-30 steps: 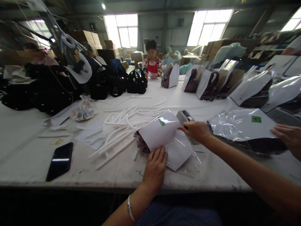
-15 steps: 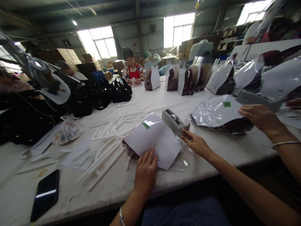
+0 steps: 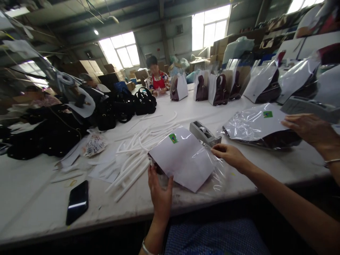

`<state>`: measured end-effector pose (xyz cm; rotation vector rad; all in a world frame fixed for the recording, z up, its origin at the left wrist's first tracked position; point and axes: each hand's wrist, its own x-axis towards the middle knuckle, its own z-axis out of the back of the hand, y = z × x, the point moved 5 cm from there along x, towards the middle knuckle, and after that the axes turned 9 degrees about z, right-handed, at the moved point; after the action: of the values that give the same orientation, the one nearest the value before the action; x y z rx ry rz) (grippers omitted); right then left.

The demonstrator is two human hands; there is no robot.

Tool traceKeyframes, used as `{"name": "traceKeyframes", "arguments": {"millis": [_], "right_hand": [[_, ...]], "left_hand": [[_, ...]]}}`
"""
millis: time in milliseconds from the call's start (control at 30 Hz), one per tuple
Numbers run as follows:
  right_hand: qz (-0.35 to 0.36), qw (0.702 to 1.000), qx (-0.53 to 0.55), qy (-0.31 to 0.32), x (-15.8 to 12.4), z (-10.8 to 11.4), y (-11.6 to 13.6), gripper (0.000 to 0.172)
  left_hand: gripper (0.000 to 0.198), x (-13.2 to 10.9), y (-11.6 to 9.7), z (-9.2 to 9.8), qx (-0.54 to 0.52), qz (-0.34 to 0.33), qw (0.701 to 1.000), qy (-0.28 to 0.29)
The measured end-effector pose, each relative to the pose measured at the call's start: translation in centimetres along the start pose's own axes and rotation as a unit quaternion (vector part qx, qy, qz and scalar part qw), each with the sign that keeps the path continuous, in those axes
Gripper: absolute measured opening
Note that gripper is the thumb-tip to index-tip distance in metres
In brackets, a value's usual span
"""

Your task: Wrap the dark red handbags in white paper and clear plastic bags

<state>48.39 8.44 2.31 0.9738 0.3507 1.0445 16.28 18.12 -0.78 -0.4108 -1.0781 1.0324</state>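
A dark handbag in a clear plastic bag with a white card and green sticker (image 3: 183, 163) lies tilted on the white table (image 3: 37, 184) in front of me. My left hand (image 3: 159, 193) grips its lower left corner, thumb on the card, lifting that end a little. My right hand (image 3: 230, 155) pinches the plastic at the bag's upper right edge, fingers closed. A grey tape dispenser (image 3: 203, 132) stands just behind my right hand.
A pile of white foam tubes (image 3: 132, 152) lies left of the package, a black phone (image 3: 77, 202) near the front edge. A co-worker's hand (image 3: 310, 127) rests on another bagged handbag (image 3: 255, 124). Black handbags (image 3: 119, 106) and upright bagged ones (image 3: 217, 88) line the back; people sit beyond.
My left hand slid from flat on the card to gripping the package's lower left corner and raised it. My right hand stays at the plastic's right edge. The view swung slightly.
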Motion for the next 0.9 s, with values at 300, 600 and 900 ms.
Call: {"name": "traceKeyframes", "arguments": {"millis": [300,600,900], "right_hand": [[-0.146,0.919,0.365,-0.039,-9.0,-2.7,3.7,0.037],[-0.172,0.868,0.466,-0.013,-15.3,-13.2,6.9,0.038],[-0.067,0.931,0.344,0.104,-15.2,-12.0,6.5,0.030]], "left_hand": [[0.062,10.9,1.7,-4.3,-0.099,-0.046,0.976,0.187],[0.037,10.2,-1.1,1.4,-0.094,-0.086,0.969,0.211],[0.050,-8.1,-0.3,3.5,-0.005,-0.231,0.944,0.237]]}}
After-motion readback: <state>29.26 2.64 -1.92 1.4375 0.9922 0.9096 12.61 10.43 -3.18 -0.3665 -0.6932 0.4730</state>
